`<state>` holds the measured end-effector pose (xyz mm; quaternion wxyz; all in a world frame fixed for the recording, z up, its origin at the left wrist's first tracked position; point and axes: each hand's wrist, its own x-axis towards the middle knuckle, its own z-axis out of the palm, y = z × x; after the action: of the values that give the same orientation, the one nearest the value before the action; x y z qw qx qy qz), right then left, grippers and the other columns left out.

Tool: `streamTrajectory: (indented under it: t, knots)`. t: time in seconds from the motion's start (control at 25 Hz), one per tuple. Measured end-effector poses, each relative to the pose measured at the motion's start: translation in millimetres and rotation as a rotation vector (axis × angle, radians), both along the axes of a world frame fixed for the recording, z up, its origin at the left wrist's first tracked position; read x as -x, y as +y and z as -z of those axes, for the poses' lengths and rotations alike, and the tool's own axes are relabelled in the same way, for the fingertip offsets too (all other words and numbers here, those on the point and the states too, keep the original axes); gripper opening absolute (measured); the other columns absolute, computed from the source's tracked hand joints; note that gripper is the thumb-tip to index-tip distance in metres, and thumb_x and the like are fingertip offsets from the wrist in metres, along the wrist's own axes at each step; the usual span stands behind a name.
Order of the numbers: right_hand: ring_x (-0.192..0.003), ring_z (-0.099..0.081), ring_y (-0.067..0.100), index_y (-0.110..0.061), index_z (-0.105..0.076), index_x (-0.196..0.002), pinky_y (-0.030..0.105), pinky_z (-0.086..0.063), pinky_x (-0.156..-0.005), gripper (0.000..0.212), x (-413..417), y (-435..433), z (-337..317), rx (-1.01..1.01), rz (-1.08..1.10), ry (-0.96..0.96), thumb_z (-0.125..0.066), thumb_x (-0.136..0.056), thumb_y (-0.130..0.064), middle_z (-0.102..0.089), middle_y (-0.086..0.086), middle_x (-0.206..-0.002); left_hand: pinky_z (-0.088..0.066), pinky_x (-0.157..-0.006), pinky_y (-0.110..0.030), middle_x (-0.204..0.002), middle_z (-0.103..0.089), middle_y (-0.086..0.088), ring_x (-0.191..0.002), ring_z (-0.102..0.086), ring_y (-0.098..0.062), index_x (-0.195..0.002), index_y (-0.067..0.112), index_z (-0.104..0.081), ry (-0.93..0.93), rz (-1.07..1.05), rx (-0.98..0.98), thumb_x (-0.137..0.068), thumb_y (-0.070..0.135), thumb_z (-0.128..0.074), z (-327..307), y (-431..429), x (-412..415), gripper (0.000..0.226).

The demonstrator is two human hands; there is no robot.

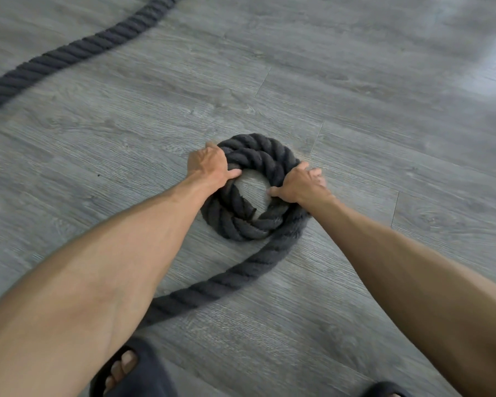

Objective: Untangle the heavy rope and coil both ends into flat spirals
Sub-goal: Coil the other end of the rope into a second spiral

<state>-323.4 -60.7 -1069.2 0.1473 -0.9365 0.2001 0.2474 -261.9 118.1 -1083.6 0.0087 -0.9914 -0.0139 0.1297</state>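
Observation:
A thick dark twisted rope lies on the grey wood-look floor, wound into a small flat coil (255,156) of about two turns with a bare hole in its middle. My left hand (211,167) grips the coil's left side, thumb hooked into the hole. My right hand (298,186) grips the coil's right side, fingers curled over the outer turn. From under my right hand the rope's tail (241,276) curves down and left, passing behind my left forearm. Another stretch of the same rope (69,53) runs across the upper left.
My feet in dark sandals show at the bottom edge, the left sandal (118,371) and the right sandal (384,391). Grey floor planks (384,96) stretch out on all sides, with a bright glare at the upper right.

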Motion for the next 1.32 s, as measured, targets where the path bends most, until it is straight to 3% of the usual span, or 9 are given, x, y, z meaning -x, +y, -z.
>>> streamTrajectory:
  t: [0.16,0.28,0.36,0.52,0.64,0.76,0.92,1.16,1.32]
  knots:
    - [-0.135,-0.037,0.038,-0.001,-0.019,-0.151,0.046,-0.037,-0.105,0.099,-18.3,-0.3,-9.6,-0.018,-0.102,0.040,-0.076,-0.084,-0.047,-0.035,0.021,-0.146,-0.042,-0.102,-0.049,-0.144,-0.042,-0.020,-0.130,-0.045,-0.038,-0.145,-0.001,-0.023,0.152,-0.146,0.024,-0.081,0.062,-0.067,-1.0,2.8,2.7,0.100]
    - [-0.139,-0.035,0.037,-0.013,-0.019,-0.153,0.054,-0.040,-0.101,0.099,-30.3,-1.8,-9.2,-0.017,-0.258,0.063,-0.080,-0.081,-0.044,-0.033,0.016,-0.150,-0.030,-0.109,-0.062,-0.156,-0.016,-0.025,-0.141,-0.024,-0.044,-0.154,0.013,0.000,0.052,0.216,0.004,-0.079,0.056,-0.072,3.3,-2.5,0.7,0.113]
    - [-0.136,-0.037,0.034,-0.018,-0.028,-0.146,0.056,-0.041,-0.094,0.090,-39.7,-3.6,-9.4,0.006,-0.429,0.057,-0.080,-0.079,-0.047,-0.038,0.010,-0.144,-0.033,-0.109,-0.058,-0.153,-0.027,-0.019,-0.139,-0.028,-0.039,-0.154,0.015,-0.012,0.073,0.431,0.110,-0.079,0.052,-0.074,4.3,-4.0,-5.7,0.104]
    - [-0.133,-0.039,0.034,-0.017,-0.032,-0.145,0.060,-0.043,-0.099,0.091,-45.0,-1.3,-9.8,0.044,-0.577,0.002,-0.080,-0.076,-0.052,-0.043,0.009,-0.136,-0.044,-0.095,-0.047,-0.133,-0.048,-0.016,-0.124,-0.044,-0.034,-0.135,0.008,-0.042,0.052,0.416,0.111,-0.077,0.063,-0.069,2.4,-1.5,-3.7,0.084]
    - [-0.134,-0.035,0.040,-0.012,-0.022,-0.152,0.064,-0.042,-0.098,0.097,-27.3,3.9,1.4,0.156,-0.421,-0.019,-0.076,-0.082,-0.050,-0.034,0.019,-0.146,-0.045,-0.088,-0.041,-0.122,-0.056,-0.021,-0.114,-0.052,-0.035,-0.127,0.002,-0.042,0.013,0.359,0.043,-0.077,0.062,-0.071,-0.1,-5.5,3.6,0.083]
    - [-0.130,-0.035,0.046,-0.015,0.008,-0.158,0.070,-0.045,-0.089,0.113,-6.8,3.9,13.0,0.232,-0.206,0.047,-0.073,-0.086,-0.048,-0.026,0.029,-0.146,-0.046,-0.080,-0.040,-0.110,-0.062,-0.021,-0.102,-0.059,-0.037,-0.132,0.000,-0.032,0.002,0.286,0.052,-0.076,0.059,-0.074,-6.0,-9.2,5.4,0.092]
    - [-0.134,-0.032,0.049,-0.011,0.010,-0.158,0.063,-0.041,-0.102,0.119,-1.0,-13.5,12.7,0.146,0.029,0.070,-0.061,-0.084,-0.070,-0.024,0.033,-0.148,-0.046,-0.077,-0.036,-0.096,-0.066,-0.013,-0.089,-0.064,-0.029,-0.147,-0.008,-0.018,-0.012,0.240,-0.046,-0.086,0.063,-0.059,-2.1,-12.0,21.1,0.102]
    - [-0.139,-0.029,0.049,-0.006,0.013,-0.158,0.056,-0.035,-0.111,0.137,-4.0,-30.5,1.0,0.081,0.046,0.147,-0.058,-0.071,-0.086,-0.019,0.032,-0.155,-0.039,-0.075,-0.032,-0.134,-0.055,-0.016,-0.118,-0.059,-0.027,-0.143,-0.010,-0.032,0.177,-0.052,-0.015,-0.095,0.059,-0.045,18.4,-19.0,33.6,0.086]
    - [-0.144,-0.020,0.051,-0.012,0.008,-0.159,0.064,-0.027,-0.112,0.135,-13.8,-35.6,-1.4,-0.032,0.073,0.102,-0.077,-0.070,-0.068,-0.011,0.029,-0.159,-0.043,-0.099,-0.040,-0.152,-0.036,-0.017,-0.135,-0.043,-0.034,-0.152,0.001,-0.023,0.301,-0.128,-0.056,-0.090,0.066,-0.048,9.8,-22.0,28.5,0.093]
